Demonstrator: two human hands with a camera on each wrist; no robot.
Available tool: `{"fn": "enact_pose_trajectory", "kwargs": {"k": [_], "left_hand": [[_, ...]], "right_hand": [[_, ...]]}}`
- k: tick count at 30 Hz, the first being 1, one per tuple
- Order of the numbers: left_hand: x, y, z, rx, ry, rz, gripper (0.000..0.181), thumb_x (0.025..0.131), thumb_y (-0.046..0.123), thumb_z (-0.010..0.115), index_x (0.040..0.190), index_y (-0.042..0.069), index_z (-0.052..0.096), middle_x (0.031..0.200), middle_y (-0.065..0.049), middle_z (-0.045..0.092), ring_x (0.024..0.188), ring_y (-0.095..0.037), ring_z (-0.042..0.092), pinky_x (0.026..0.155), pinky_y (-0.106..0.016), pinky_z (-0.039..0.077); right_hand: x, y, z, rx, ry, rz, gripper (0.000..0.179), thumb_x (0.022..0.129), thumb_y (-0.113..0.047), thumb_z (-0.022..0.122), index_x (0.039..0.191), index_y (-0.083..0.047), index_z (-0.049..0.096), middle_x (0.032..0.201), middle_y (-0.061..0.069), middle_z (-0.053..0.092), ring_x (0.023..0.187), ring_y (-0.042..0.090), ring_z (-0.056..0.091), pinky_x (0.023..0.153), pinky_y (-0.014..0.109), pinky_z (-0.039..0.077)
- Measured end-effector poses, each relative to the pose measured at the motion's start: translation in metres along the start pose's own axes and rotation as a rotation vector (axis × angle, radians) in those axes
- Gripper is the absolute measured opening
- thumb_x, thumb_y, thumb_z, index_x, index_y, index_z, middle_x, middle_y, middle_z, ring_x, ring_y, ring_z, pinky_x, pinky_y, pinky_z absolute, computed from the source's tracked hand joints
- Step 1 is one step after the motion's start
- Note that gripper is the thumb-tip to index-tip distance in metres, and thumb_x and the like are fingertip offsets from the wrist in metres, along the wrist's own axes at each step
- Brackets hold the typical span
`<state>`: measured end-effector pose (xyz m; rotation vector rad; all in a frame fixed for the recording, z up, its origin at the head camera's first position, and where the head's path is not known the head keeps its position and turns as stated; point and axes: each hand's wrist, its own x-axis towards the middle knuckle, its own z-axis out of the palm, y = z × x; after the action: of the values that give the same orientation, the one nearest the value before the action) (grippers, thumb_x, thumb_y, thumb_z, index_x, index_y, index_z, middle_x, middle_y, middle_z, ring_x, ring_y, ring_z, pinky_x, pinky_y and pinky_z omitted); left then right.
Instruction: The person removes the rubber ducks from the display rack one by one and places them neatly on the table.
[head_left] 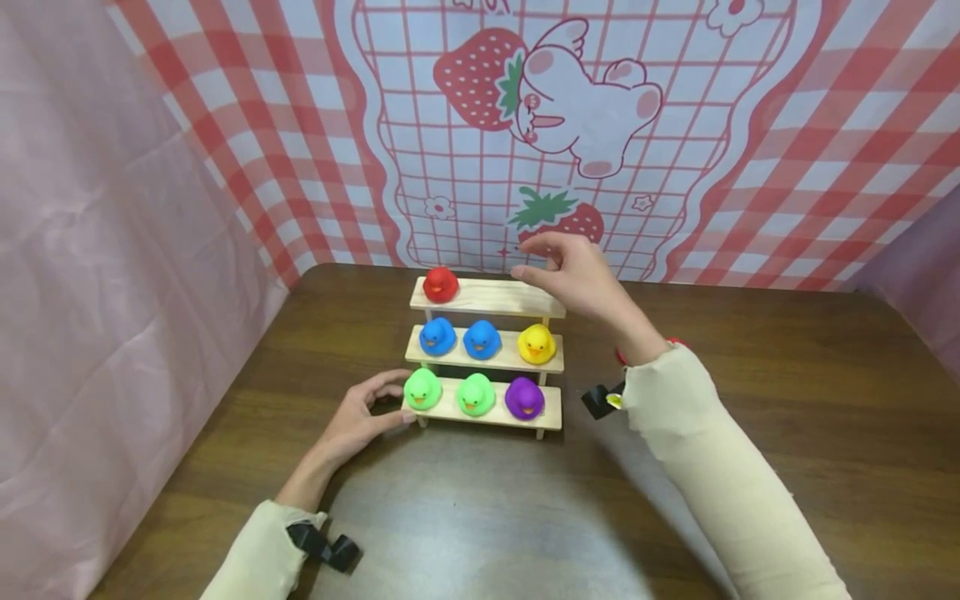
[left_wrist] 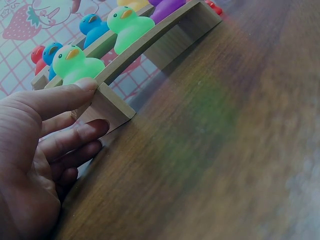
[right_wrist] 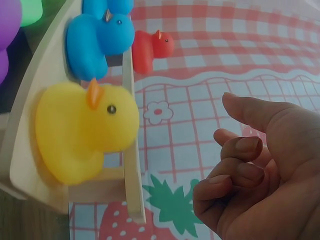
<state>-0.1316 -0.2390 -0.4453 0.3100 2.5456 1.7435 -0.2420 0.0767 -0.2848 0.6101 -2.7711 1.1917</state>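
Note:
A three-step wooden stand (head_left: 487,406) bears small rubber ducks. On its top step sits a red duck (head_left: 440,285) at the left. The middle step carries two blue ducks (head_left: 482,340) and a yellow duck (head_left: 536,344). Two green ducks (head_left: 476,394) and a purple duck (head_left: 524,399) stand along the bottom step. My left hand (head_left: 367,412) grips the left end of the bottom step, thumb (left_wrist: 86,85) at its front edge. Above the top step's right part hovers my right hand (head_left: 573,271), fingers (right_wrist: 240,165) loosely bent and holding nothing.
A brown wooden table (head_left: 480,517) lies under the stand. Behind it hangs a red-and-white checked cloth (head_left: 787,167) with strawberry prints; a pale pink curtain (head_left: 127,250) hangs at the left. Something red (head_left: 621,357) shows partly behind my right wrist.

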Motion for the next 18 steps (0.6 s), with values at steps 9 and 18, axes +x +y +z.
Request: {"fn": "enact_pose_trajectory", "kwargs": {"k": [9,18], "left_hand": [[0.000,0.001,0.000,-0.002,-0.004,0.002,0.057,0.081,0.010,0.079,0.135,0.006,0.059,0.105,-0.016,0.074,0.104,-0.011,0.060,0.101,-0.042,0.040],[0.000,0.001,0.000,0.004,-0.001,-0.009,0.057,0.081,0.011,0.080,0.135,0.007,0.060,0.105,-0.015,0.073,0.104,-0.016,0.060,0.100,-0.041,0.040]], "right_hand": [[0.008,-0.012,0.011,0.028,-0.030,0.006,0.041,0.092,-0.032,0.072,0.127,-0.012,0.066,0.066,0.003,0.048,0.059,0.019,0.041,0.055,0.028,0.032],[0.014,-0.024,0.022,0.059,-0.060,0.015,0.042,0.092,-0.032,0.072,0.129,-0.013,0.066,0.062,0.001,0.048,0.054,0.015,0.038,0.050,0.026,0.029]]}}
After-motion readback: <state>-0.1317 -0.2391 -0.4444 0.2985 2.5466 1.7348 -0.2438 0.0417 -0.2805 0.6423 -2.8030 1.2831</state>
